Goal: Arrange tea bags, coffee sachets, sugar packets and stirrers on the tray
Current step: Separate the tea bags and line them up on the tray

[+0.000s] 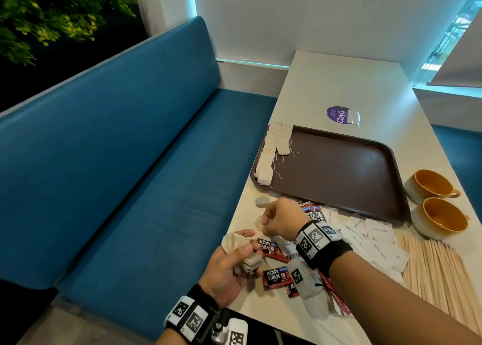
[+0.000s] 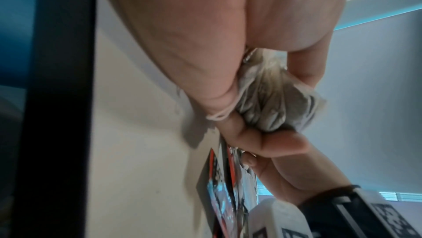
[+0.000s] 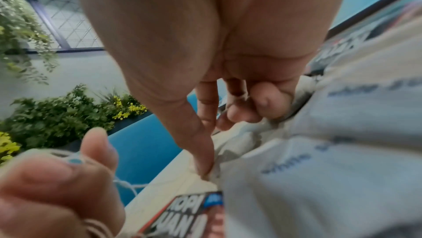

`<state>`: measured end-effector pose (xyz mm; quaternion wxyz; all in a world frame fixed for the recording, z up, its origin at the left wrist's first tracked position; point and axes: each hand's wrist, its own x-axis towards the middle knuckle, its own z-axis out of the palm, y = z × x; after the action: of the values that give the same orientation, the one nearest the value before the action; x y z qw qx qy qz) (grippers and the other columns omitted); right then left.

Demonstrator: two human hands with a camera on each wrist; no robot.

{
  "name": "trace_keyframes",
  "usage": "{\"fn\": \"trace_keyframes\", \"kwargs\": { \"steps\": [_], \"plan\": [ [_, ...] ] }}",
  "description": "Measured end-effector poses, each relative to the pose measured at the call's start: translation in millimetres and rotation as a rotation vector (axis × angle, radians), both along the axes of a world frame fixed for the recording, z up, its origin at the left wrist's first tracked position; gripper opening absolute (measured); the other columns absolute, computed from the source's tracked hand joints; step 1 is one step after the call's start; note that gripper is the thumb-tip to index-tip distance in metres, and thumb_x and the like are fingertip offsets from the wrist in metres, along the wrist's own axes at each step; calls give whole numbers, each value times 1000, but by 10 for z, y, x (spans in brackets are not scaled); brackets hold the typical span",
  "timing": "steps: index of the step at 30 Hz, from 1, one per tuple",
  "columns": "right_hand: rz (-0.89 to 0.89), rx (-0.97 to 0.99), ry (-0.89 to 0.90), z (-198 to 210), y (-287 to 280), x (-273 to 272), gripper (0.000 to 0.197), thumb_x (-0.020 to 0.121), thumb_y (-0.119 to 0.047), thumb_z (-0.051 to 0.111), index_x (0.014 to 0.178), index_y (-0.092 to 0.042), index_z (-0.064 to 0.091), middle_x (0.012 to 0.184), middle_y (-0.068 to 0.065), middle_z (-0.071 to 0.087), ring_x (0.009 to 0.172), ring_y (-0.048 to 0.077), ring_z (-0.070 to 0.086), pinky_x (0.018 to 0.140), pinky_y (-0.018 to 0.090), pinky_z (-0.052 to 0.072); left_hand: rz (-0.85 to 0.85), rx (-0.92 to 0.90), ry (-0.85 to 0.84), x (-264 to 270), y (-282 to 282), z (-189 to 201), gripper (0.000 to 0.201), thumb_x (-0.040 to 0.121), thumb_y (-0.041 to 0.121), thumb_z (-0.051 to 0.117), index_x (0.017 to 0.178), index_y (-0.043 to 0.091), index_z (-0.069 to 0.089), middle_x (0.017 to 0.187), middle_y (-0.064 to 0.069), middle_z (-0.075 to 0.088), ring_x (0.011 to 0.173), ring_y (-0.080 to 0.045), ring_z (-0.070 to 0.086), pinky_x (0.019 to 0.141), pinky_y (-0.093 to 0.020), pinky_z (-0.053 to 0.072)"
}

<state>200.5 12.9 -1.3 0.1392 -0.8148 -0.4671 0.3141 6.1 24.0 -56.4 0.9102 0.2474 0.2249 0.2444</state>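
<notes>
Tea-bag row lengthwise along tray's left rim

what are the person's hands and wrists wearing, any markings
Both hands are bare, with no sleeves showing. The left hand and the right hand each have a black wrist strap carrying white blocks printed with black square code markers, plus a white camera housing under the wrist.

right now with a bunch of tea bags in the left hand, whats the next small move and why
Probably lift the tea bag that the right hand pinches and carry it to the tray. Tea bags already line the tray's left edge, the left hand grips a bunch, and sachets still lie on the table.
</notes>
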Motion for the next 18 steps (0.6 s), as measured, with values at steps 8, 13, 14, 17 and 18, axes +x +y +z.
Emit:
{"fn": "trace_keyframes", "kwargs": {
  "steps": [8, 13, 14, 17, 18],
  "plan": [
    [45, 85, -58, -40, -10, -18, 29, 86, -20, 75, 112, -27, 64, 101, -14, 60, 86, 8, 60, 85, 28, 52, -62, 84, 2, -12, 10, -11, 64, 71, -10, 78, 127, 7, 53, 99, -26, 61, 73, -33, 62, 62, -42, 59],
    [98, 1, -165, -24, 69, -17, 13, 82, -24, 78, 78, -31, 68, 88, -13, 67, 82, 12, 63, 79, 30, 54, -65, 83, 6, -16, -14, 32, 73, 68, -13, 78, 131, 7, 48, 97, -24, 57, 73, -31, 64, 56, -42, 58],
    [86, 5, -155, -19, 73, -17, 13, 81, -23, 79, 76, -29, 68, 79, -13, 63, 80, 13, 63, 76, 29, 53, -60, 74, 6, -15, -16, 44, 73, 68, -14, 78, 131, 7, 48, 97, -23, 57, 73, -30, 63, 55, -41, 57],
    [33, 94, -73, 32, 13, -2, 7, 80, -20, 77, 80, -22, 70, 77, -18, 59, 79, 10, 61, 75, 27, 50, -30, 39, 4, -4, -7, 49, 65, 74, -14, 74, 130, 8, 51, 97, -22, 58, 73, -28, 62, 55, -39, 57],
    [1, 141, -32, 55, -26, 19, 6, 82, -19, 76, 82, -21, 70, 80, -18, 62, 79, 9, 62, 77, 28, 52, -17, 30, 11, -4, -6, 46, 60, 76, -12, 72, 129, 8, 52, 97, -21, 58, 75, -27, 63, 56, -39, 57]
  ]
}}
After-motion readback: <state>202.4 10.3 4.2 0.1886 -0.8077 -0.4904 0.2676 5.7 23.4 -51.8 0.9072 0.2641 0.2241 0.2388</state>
